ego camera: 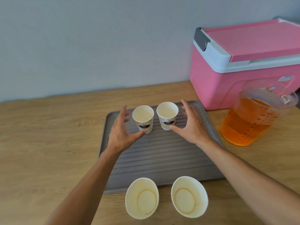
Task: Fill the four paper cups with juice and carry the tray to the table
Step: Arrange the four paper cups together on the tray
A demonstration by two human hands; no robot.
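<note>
My two bare hands frame a pair of small white printed paper cups at the far end of a grey ribbed plastic tray [159,153], which lies on a light wooden counter [48,135]. My left hand [121,135] is spread wide around the far left cup [143,118], thumb tip at its base and fingers curved past its outer side; whether skin actually touches paper I cannot tell. My right hand [192,125] mirrors it around the far right cup [167,115], fingers splayed, thumb near the foot of the cup. Neither hand grips anything. Both far cups stand upright, just beside each other and dry inside.

Two more white paper cups stand off the tray at its near edge, on the counter: the near left cup [142,198] and the near right cup [189,196], each showing only an orange ring on its bottom. So none of the four holds juice yet, by my reading.

The clear ribbed plastic pitcher of orange juice [250,120] stands on the counter off the tray's right edge, in front of a pink and grey cooler box [235,65]. It lies to the right of my right hand, clearly nearer that hand than the left, so the reach for pouring looks like a rightward one.
</note>
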